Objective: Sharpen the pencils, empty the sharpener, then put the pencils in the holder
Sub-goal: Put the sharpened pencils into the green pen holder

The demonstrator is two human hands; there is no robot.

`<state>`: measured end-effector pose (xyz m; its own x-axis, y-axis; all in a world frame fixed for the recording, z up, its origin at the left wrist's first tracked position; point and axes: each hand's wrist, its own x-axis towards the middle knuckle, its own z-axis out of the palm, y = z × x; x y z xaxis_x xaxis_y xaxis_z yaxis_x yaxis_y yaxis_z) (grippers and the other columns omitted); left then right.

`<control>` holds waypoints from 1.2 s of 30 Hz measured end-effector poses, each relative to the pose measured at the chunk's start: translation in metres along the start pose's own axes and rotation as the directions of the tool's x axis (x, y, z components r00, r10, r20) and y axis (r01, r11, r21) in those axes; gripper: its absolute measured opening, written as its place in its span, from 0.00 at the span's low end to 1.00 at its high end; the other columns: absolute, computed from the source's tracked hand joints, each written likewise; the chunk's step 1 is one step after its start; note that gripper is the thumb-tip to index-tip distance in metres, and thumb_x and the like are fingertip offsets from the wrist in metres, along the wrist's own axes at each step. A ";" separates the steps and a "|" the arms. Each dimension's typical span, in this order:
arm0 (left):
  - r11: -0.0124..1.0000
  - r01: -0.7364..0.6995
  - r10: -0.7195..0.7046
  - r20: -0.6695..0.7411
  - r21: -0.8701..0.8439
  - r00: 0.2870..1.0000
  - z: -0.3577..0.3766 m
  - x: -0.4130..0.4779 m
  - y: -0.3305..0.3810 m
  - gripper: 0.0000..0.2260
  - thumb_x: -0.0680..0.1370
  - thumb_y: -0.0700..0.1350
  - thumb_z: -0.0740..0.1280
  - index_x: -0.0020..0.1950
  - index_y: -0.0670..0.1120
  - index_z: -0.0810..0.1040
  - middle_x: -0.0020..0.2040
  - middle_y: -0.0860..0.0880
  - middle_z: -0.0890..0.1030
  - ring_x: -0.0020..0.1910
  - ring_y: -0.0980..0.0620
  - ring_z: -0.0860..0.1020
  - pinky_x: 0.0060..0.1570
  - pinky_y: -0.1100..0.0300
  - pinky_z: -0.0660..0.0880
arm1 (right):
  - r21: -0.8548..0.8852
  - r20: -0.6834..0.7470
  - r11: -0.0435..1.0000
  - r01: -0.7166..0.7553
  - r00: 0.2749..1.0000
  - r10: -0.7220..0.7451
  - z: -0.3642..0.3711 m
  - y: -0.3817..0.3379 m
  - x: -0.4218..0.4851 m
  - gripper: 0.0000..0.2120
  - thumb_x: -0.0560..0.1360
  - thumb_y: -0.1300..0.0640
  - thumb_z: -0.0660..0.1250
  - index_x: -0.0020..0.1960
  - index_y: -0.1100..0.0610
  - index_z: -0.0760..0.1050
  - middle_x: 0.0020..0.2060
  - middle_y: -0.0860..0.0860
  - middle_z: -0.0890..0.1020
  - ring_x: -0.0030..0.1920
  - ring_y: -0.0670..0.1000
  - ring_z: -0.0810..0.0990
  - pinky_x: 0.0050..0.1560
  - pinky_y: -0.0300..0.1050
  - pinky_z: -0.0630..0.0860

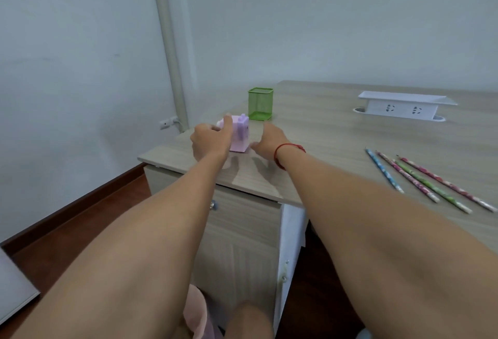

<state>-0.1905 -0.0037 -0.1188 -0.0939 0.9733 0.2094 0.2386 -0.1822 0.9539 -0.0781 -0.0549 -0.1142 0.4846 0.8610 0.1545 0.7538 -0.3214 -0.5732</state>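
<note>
Head view: sharpener [240,134] sat near the bench's [336,134] left corner, just in front of the green mesh holder [260,103]. Left hand [211,140] gripped it from the left side, fingers curled round the body, one digit up against the top edge. My read: that's a bracing hold, so the body wouldn't skid or twist. Right hand [270,138] reached in from the other side, fingers straight and relaxed, holding nothing, thumb low by the sharpener's base. Couldn't tell whether it was touching. It looked like a two-handed steady or reposition, or a reach for the shavings drawer; I couldn't see which. Red string bracelet [289,150] on the right wrist. Four pencils [432,186] lay side by side on the bench, well apart to the right, none in the sharpener or holder. Tips were too small to judge sharp or blunt. Holder looked empty, so the task was probably at an early stage. Parking the sharpener next to the holder kept the last transfer short. White socket box [401,107] sat further back, clear of the work.
</note>
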 end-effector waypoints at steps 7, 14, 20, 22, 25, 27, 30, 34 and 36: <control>0.983 -0.169 0.155 0.170 0.075 0.973 0.040 -0.070 0.042 0.17 0.74 0.57 0.64 0.36 0.45 0.80 0.42 0.48 0.81 0.46 0.47 0.79 0.46 0.59 0.73 | -0.095 -0.127 0.989 -0.112 0.987 0.099 -0.092 0.062 -0.044 0.28 0.77 0.53 0.66 0.72 0.63 0.63 0.69 0.60 0.71 0.70 0.60 0.70 0.69 0.49 0.69; 0.919 -0.335 0.188 0.518 0.206 0.834 0.115 -0.141 0.079 0.20 0.71 0.55 0.67 0.53 0.40 0.79 0.54 0.41 0.81 0.53 0.41 0.80 0.51 0.52 0.76 | -0.116 -0.255 0.938 -0.325 0.923 0.288 -0.171 0.155 -0.102 0.19 0.78 0.56 0.64 0.66 0.64 0.72 0.64 0.61 0.76 0.65 0.60 0.74 0.64 0.47 0.71; 0.801 -0.510 0.160 0.707 0.314 0.688 0.163 -0.181 0.088 0.24 0.72 0.53 0.70 0.62 0.41 0.71 0.61 0.43 0.76 0.60 0.42 0.76 0.51 0.55 0.73 | -0.102 -0.153 0.921 -0.375 0.921 0.358 -0.189 0.198 -0.129 0.17 0.75 0.51 0.70 0.57 0.62 0.81 0.52 0.58 0.84 0.53 0.55 0.81 0.53 0.43 0.75; 0.781 -0.519 0.151 0.702 0.347 0.696 0.171 -0.186 0.085 0.24 0.73 0.51 0.70 0.64 0.41 0.71 0.63 0.42 0.74 0.62 0.42 0.75 0.55 0.54 0.73 | -0.071 -0.120 0.933 -0.353 0.932 0.343 -0.186 0.202 -0.130 0.15 0.73 0.52 0.72 0.54 0.61 0.82 0.44 0.56 0.83 0.45 0.53 0.80 0.50 0.44 0.77; 0.769 -0.516 0.144 0.686 0.376 0.714 0.176 -0.188 0.078 0.23 0.71 0.48 0.72 0.62 0.41 0.71 0.63 0.42 0.75 0.62 0.42 0.75 0.56 0.54 0.74 | -0.073 -0.090 0.938 -0.338 0.939 0.332 -0.178 0.201 -0.130 0.15 0.69 0.51 0.76 0.50 0.60 0.83 0.41 0.54 0.82 0.41 0.53 0.79 0.53 0.49 0.81; 0.773 -0.509 0.140 0.680 0.380 0.720 0.177 -0.188 0.075 0.23 0.70 0.48 0.73 0.61 0.42 0.72 0.62 0.42 0.75 0.62 0.42 0.76 0.55 0.54 0.74 | -0.106 -0.093 0.935 -0.338 0.940 0.329 -0.175 0.200 -0.128 0.15 0.68 0.52 0.76 0.50 0.61 0.83 0.44 0.56 0.83 0.41 0.53 0.80 0.53 0.49 0.82; 0.785 -0.494 0.130 0.679 0.374 0.722 0.179 -0.184 0.075 0.23 0.70 0.47 0.74 0.61 0.42 0.72 0.62 0.42 0.75 0.61 0.42 0.76 0.54 0.54 0.75 | -0.204 -0.103 0.918 -0.341 0.940 0.326 -0.171 0.197 -0.120 0.17 0.68 0.53 0.75 0.52 0.62 0.81 0.49 0.57 0.84 0.48 0.55 0.82 0.54 0.49 0.81; 0.793 -0.478 0.107 0.686 0.377 0.720 0.179 -0.179 0.076 0.18 0.71 0.40 0.70 0.59 0.40 0.72 0.62 0.41 0.74 0.59 0.41 0.77 0.53 0.53 0.77 | -0.338 -0.093 0.873 -0.350 0.936 0.339 -0.166 0.188 -0.115 0.12 0.70 0.53 0.72 0.45 0.60 0.74 0.51 0.57 0.81 0.47 0.57 0.77 0.47 0.44 0.75; 0.808 -0.465 0.112 0.681 0.362 0.724 0.178 -0.179 0.075 0.16 0.73 0.39 0.68 0.58 0.39 0.72 0.62 0.40 0.74 0.58 0.40 0.78 0.52 0.53 0.78 | -0.355 -0.097 0.864 -0.357 0.933 0.346 -0.164 0.184 -0.114 0.12 0.73 0.54 0.68 0.51 0.61 0.74 0.53 0.58 0.79 0.48 0.57 0.76 0.46 0.43 0.72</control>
<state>0.0166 -0.1662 -0.1230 0.6166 0.7792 0.1123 0.5859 -0.5495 0.5956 0.0780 -0.2763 -0.1055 0.7558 0.6543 0.0240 0.6360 -0.7250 -0.2644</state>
